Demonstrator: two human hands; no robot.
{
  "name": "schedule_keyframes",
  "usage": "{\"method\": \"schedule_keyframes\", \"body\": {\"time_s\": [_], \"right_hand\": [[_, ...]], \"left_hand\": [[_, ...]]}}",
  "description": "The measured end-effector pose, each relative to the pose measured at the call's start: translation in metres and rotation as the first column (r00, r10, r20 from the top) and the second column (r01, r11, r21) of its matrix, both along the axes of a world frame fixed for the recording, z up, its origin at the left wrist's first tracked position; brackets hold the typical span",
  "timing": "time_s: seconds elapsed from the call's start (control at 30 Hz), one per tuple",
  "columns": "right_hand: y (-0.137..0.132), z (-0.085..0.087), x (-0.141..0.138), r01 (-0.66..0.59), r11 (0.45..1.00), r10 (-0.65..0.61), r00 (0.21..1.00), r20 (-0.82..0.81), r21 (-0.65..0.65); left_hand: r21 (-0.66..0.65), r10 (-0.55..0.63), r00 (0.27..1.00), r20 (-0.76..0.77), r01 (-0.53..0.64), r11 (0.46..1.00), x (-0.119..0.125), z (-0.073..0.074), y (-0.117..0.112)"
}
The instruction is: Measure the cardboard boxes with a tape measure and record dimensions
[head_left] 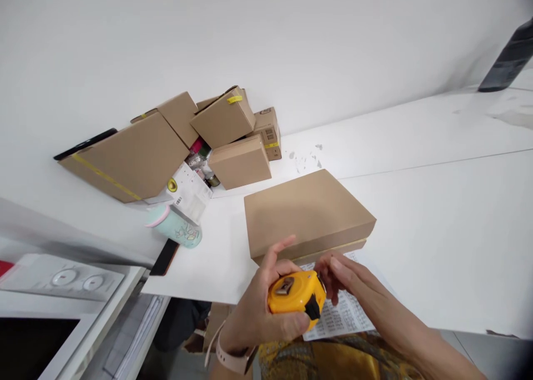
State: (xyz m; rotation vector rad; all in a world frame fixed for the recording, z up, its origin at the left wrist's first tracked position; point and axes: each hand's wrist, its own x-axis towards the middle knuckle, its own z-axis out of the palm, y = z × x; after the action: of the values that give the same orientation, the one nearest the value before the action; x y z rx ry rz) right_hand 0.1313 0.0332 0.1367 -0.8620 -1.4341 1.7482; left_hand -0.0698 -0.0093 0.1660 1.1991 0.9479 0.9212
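My left hand (260, 308) is wrapped round a yellow tape measure (293, 295) with a black button, its index finger raised off the case. Beside the right end of the case is my right hand (343, 274), fingers curled close to a small shiny metal part. What those fingers pinch, if anything, is hidden. Just beyond both hands lies a flat brown cardboard box (308, 213), its lid on. A printed sheet (339, 316) rests at the table's front edge, partly under my right hand.
Several cardboard boxes (239, 161) are stacked against the wall at the back left. Near them are a mint tumbler (179, 227), a white carton (189, 194) and a dark flat case (164, 258). A dark object (508, 58) stands on the white table (449, 219) at the far right.
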Motion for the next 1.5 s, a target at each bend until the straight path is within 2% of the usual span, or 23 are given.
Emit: {"method": "schedule_keyframes", "body": {"time_s": [0.1, 0.23, 0.3, 0.37, 0.4, 0.47, 0.5, 0.6, 0.7, 0.77, 0.9, 1.0, 1.1, 1.23, 1.5], "right_hand": [[-0.003, -0.003, -0.002, -0.094, 0.994, 0.093, 0.996, -0.004, -0.063], [0.002, -0.002, 0.002, -0.100, 0.991, 0.091, 0.991, -0.094, -0.091], [0.018, 0.007, 0.016, -0.005, 1.000, 0.002, 0.994, -0.106, -0.030], [0.044, 0.017, 0.036, 0.189, 0.979, -0.179, 0.977, -0.119, 0.082], [0.061, 0.022, 0.047, 0.319, 0.939, -0.303, 0.944, -0.132, 0.130], [0.095, 0.025, 0.066, 0.499, 0.847, -0.485, 0.867, -0.118, 0.181], [0.112, 0.023, 0.072, 0.517, 0.836, -0.507, 0.856, -0.104, 0.181], [0.148, 0.005, 0.076, 0.451, 0.882, -0.453, 0.891, -0.015, 0.133], [0.162, -0.017, 0.066, 0.419, 0.902, -0.428, 0.899, 0.093, 0.100], [0.163, -0.026, 0.059, 0.425, 0.901, -0.434, 0.888, 0.151, 0.088], [0.160, -0.027, 0.052, 0.406, 0.913, -0.403, 0.881, 0.250, 0.041], [0.156, -0.022, 0.049, 0.435, 0.900, -0.420, 0.860, 0.289, 0.016], [0.153, -0.020, 0.043, 0.470, 0.883, -0.461, 0.864, 0.204, 0.003], [0.154, -0.023, 0.034, 0.460, 0.878, -0.453, 0.888, 0.077, -0.132], [0.163, -0.034, 0.034, 0.455, 0.867, -0.457, 0.888, 0.039, -0.205]], "left_hand": [[-0.007, -0.017, 1.000, 0.004, 0.017, 1.000, 0.001, 0.001, -0.001], [0.055, 0.032, 0.999, -0.016, -0.031, 0.998, -0.001, 0.004, -0.001], [0.115, 0.145, 0.988, -0.047, -0.138, 0.984, -0.010, 0.007, 0.000], [0.176, 0.290, 0.955, -0.068, -0.275, 0.945, -0.026, 0.010, 0.004], [0.205, 0.363, 0.929, -0.070, -0.343, 0.917, -0.037, 0.011, 0.007], [0.234, 0.474, 0.877, -0.075, -0.446, 0.864, -0.061, 0.013, 0.016], [0.239, 0.512, 0.855, -0.084, -0.481, 0.844, -0.073, 0.014, 0.021], [0.240, 0.559, 0.814, -0.155, -0.518, 0.821, -0.104, 0.015, 0.038], [0.207, 0.551, 0.801, -0.236, -0.512, 0.834, -0.123, 0.015, 0.052], [0.168, 0.521, 0.807, -0.280, -0.493, 0.854, -0.131, 0.016, 0.060], [0.101, 0.436, 0.838, -0.329, -0.427, 0.898, -0.146, 0.019, 0.076], [0.066, 0.394, 0.851, -0.346, -0.397, 0.916, -0.151, 0.021, 0.084], [0.052, 0.360, 0.864, -0.353, -0.366, 0.929, -0.146, 0.020, 0.088], [0.063, 0.332, 0.879, -0.343, -0.331, 0.942, -0.133, 0.018, 0.091], [0.080, 0.311, 0.896, -0.318, -0.302, 0.950, -0.127, 0.017, 0.089]]}}
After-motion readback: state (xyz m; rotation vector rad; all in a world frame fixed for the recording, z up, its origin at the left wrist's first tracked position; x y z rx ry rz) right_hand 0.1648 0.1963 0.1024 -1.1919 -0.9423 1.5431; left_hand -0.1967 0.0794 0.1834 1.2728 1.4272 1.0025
